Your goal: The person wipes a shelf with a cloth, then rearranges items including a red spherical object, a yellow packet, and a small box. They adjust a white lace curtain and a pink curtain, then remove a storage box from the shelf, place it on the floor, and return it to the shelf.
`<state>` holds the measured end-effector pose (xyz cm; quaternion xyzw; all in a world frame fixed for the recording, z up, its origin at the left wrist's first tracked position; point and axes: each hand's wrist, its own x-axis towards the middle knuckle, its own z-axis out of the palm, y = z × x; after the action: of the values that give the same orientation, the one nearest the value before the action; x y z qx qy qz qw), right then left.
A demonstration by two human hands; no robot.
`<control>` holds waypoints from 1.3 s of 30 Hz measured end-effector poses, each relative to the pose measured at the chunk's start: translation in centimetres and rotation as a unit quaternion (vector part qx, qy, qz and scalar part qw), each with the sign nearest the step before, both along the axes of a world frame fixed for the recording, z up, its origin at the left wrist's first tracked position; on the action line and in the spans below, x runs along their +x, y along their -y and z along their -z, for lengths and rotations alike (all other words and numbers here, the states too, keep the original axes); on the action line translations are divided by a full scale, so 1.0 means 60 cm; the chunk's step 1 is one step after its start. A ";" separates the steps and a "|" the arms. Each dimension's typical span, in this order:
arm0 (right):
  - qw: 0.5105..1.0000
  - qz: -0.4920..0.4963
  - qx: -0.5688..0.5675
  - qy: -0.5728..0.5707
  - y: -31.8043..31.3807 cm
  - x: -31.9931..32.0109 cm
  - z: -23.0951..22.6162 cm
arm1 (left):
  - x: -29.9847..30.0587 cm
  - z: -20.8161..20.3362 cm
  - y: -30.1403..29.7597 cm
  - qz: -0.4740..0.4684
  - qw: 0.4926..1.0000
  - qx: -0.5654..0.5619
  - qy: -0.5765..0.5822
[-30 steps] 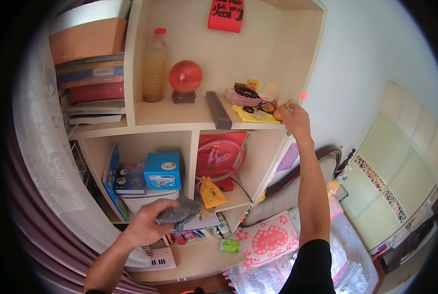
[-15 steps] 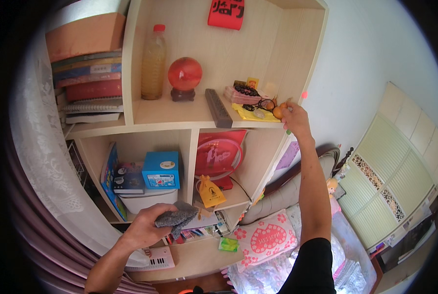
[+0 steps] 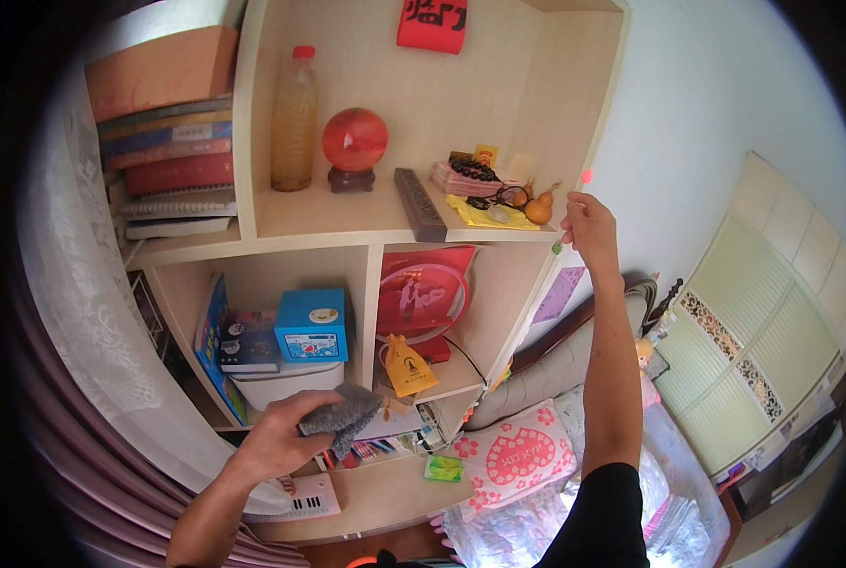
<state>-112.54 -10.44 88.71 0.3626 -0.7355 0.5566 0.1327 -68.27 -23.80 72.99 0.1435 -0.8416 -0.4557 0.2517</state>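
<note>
My left hand (image 3: 285,437) is closed around a crumpled grey cloth (image 3: 340,417) in front of the lower shelves. At the upper shelf's right edge, my right hand (image 3: 590,227) has its fingers pinched together; what they hold, if anything, I cannot make out. A small green object (image 3: 556,248) shows just below the fingertips. Beside that hand, two small gourds (image 3: 538,208) rest at the shelf's end. Next to them lie a yellow cloth (image 3: 498,216), a dark beaded bracelet (image 3: 475,171) on a pink stack, and a long dark bar (image 3: 420,204).
A red ball on a stand (image 3: 355,142) and a bottle of yellowish liquid (image 3: 295,123) stand on the upper shelf. Below are a blue box (image 3: 312,325) and a yellow drawstring pouch (image 3: 409,367). A pillow (image 3: 519,456) lies on the bed at right; a lace curtain (image 3: 91,284) hangs left.
My right hand has drawn away from the gourds, moving right past the shelf edge. The gourds stay on the shelf. My left hand still holds the grey cloth in nearly the same place.
</note>
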 end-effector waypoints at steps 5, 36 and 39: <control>0.991 -0.133 0.003 0.021 -0.050 0.092 0.013 | 0.011 -0.031 -0.012 -0.041 0.997 0.056 -0.042; 0.940 0.030 0.033 -0.339 0.099 0.227 0.063 | 0.041 -0.030 -0.019 -0.081 0.995 -0.018 -0.053; 0.941 0.028 0.035 -0.337 0.091 0.221 0.062 | 0.043 -0.024 -0.015 -0.077 0.996 -0.010 -0.052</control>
<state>-99.25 -15.89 84.99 0.5122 -0.6768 0.3722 0.3756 -65.71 -22.90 74.41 0.1819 -0.8182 -0.4335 0.3309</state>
